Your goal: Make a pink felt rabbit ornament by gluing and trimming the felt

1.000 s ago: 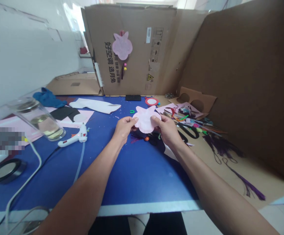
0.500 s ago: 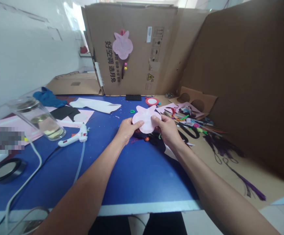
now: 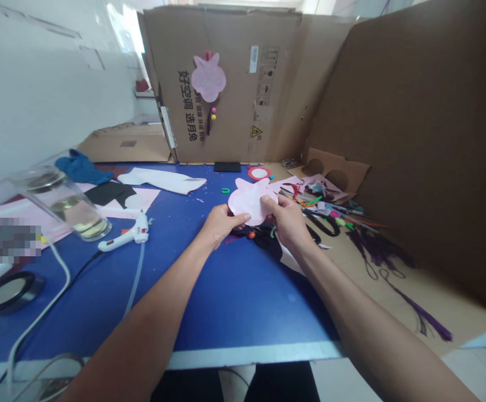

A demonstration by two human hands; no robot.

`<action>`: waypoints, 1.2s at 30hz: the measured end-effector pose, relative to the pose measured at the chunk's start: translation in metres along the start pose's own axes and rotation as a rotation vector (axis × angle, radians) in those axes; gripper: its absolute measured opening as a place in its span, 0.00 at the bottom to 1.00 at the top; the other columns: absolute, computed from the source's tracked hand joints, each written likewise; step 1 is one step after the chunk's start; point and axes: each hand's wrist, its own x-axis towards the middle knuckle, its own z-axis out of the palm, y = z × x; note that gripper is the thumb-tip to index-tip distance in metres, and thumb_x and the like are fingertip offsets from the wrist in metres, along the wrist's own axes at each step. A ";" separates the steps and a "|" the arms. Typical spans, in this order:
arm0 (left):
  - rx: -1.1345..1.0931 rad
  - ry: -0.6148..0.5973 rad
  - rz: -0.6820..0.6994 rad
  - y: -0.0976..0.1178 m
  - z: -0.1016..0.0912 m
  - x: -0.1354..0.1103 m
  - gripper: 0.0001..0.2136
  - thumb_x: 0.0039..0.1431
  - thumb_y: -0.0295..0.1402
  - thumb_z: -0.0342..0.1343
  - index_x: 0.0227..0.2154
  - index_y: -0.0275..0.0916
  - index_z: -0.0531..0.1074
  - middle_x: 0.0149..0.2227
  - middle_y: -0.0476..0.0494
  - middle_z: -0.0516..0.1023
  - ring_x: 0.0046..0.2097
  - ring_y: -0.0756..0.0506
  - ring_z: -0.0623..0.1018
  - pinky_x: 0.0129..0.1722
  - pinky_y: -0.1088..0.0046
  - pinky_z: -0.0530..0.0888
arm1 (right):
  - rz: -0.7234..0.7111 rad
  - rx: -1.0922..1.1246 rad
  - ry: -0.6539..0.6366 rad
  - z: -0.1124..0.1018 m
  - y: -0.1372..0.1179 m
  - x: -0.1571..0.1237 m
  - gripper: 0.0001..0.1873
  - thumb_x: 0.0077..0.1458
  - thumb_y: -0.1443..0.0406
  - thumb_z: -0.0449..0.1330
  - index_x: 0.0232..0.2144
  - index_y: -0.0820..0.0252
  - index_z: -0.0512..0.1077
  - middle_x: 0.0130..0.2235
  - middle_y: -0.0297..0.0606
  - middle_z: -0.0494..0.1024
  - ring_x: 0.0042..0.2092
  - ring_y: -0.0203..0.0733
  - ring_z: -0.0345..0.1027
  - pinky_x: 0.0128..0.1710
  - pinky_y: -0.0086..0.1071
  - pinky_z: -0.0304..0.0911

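A pale pink scalloped paper cutout (image 3: pixel 251 202) with pointed tips on top is held up over the blue table. My left hand (image 3: pixel 222 224) pinches its lower left edge, thumb in front and fingers behind. On the right edge my right hand (image 3: pixel 287 219) grips it the same way, thumb flat on the front face. Just below the cutout an orange bead (image 3: pixel 251 234) shows beside dark material, partly hidden by my right hand. A similar pink cutout (image 3: pixel 208 79) hangs on the cardboard wall, with beads and a dark tassel below it.
A white glue gun (image 3: pixel 128 234) with its cord lies left, near a clear jar (image 3: pixel 77 209) and black tape roll (image 3: pixel 10 293). Black-handled scissors (image 3: pixel 324 222), paper scraps and purple tassels (image 3: pixel 431 321) lie right. Cardboard walls (image 3: pixel 285 84) stand behind and right.
My left hand has slid slightly lower along the cutout's edge, and the cutout has turned a little and risen slightly. Both hands still hold it.
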 end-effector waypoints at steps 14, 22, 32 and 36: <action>-0.028 0.020 -0.006 -0.003 -0.002 0.003 0.19 0.41 0.41 0.79 0.33 0.35 0.82 0.29 0.43 0.83 0.26 0.49 0.75 0.30 0.70 0.73 | 0.014 -0.017 -0.021 0.000 0.002 0.000 0.21 0.46 0.48 0.75 0.33 0.56 0.79 0.36 0.38 0.84 0.33 0.43 0.74 0.34 0.37 0.71; -0.059 0.087 0.010 -0.002 -0.001 0.004 0.21 0.40 0.46 0.79 0.29 0.35 0.81 0.25 0.45 0.81 0.25 0.50 0.73 0.28 0.71 0.71 | 0.011 -0.001 -0.027 -0.001 0.005 0.000 0.21 0.46 0.49 0.76 0.33 0.57 0.80 0.36 0.38 0.84 0.33 0.42 0.74 0.35 0.35 0.73; -0.030 0.077 0.026 0.001 -0.007 0.003 0.20 0.44 0.48 0.78 0.27 0.37 0.79 0.25 0.46 0.79 0.26 0.50 0.75 0.31 0.72 0.72 | -0.012 -0.020 0.008 -0.001 0.001 0.001 0.21 0.45 0.49 0.75 0.32 0.57 0.80 0.34 0.36 0.84 0.32 0.40 0.72 0.32 0.33 0.69; -0.034 0.091 0.049 0.000 -0.010 0.004 0.22 0.42 0.49 0.78 0.23 0.38 0.75 0.23 0.46 0.79 0.26 0.50 0.75 0.31 0.72 0.73 | -0.007 0.000 0.019 0.000 -0.001 0.000 0.21 0.44 0.50 0.76 0.31 0.58 0.80 0.32 0.35 0.81 0.30 0.38 0.69 0.31 0.32 0.67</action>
